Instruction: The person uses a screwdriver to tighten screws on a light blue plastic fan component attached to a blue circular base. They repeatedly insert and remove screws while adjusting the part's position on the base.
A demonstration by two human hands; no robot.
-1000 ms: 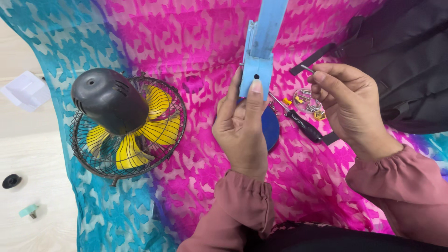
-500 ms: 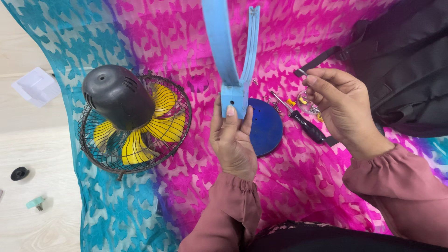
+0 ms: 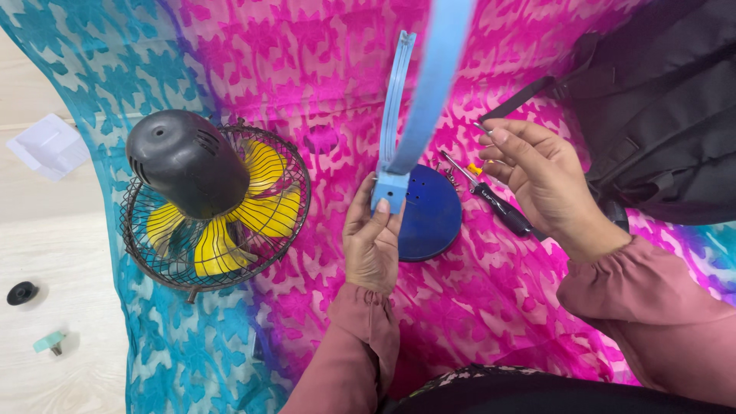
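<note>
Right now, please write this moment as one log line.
left hand: holds blue fork bracket | right hand: pinches small screw | fan head: on cloth

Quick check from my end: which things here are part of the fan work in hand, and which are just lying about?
In hand:
left hand on blue fan bracket
right hand pinching small screw
blue round base
screwdriver
fan head

Lying about:
black backpack
black knob
white packet
</note>
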